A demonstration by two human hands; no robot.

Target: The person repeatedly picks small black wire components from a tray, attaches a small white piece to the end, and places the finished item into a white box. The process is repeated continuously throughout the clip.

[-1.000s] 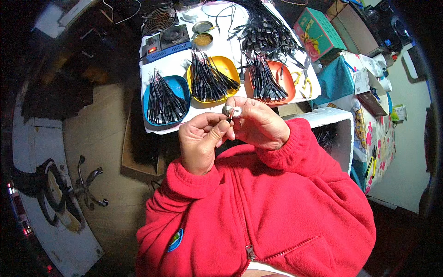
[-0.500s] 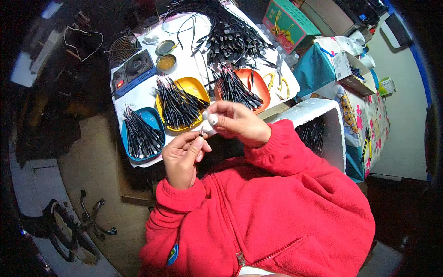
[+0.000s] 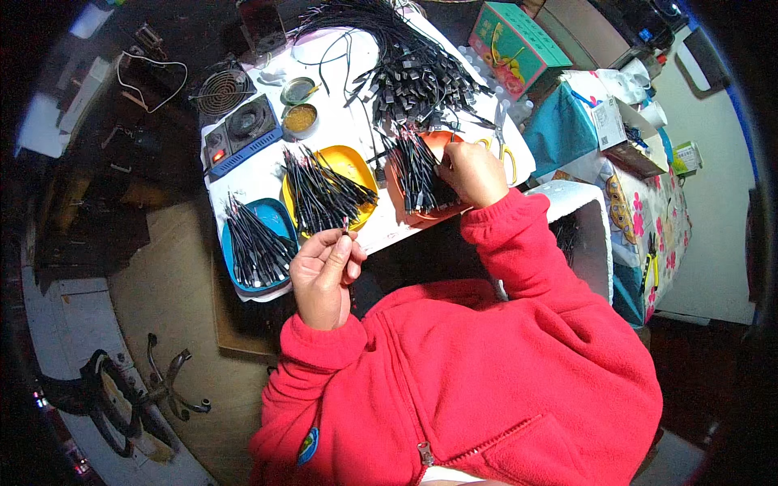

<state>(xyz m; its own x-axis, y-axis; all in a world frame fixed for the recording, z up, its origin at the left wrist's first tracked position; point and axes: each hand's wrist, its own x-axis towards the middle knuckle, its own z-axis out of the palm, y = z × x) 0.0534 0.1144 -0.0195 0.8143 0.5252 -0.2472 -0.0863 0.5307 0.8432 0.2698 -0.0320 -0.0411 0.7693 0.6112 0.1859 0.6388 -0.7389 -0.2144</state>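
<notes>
My left hand [image 3: 322,275], thumb against the fingers, pinches a thin cable [image 3: 346,227] whose end pokes up with a reddish tip. At the orange tray [image 3: 396,191], my right hand [image 3: 472,172] reaches down over its right side with closed fingers; what they grip is hidden. A bundle of short black cables [image 3: 416,174] lies in that tray beside my fingertips. To its left, the yellow tray [image 3: 347,164] holds another bundle of black cables [image 3: 320,198] with stripped reddish ends. More short cables [image 3: 258,251] fill the blue tray [image 3: 284,212].
Behind the trays lie a round tin of amber material [image 3: 300,119], a blue device with a lit red switch [image 3: 245,134], and a heap of black cables with plugs [image 3: 409,81]. Yellow-handled scissors [image 3: 509,154] lie at right. A white foam box [image 3: 596,219] stands near my right arm.
My right hand has moved from beside my left hand, right and away, to the orange tray. My left hand keeps its pinch on the cable. The view has shifted slightly.
</notes>
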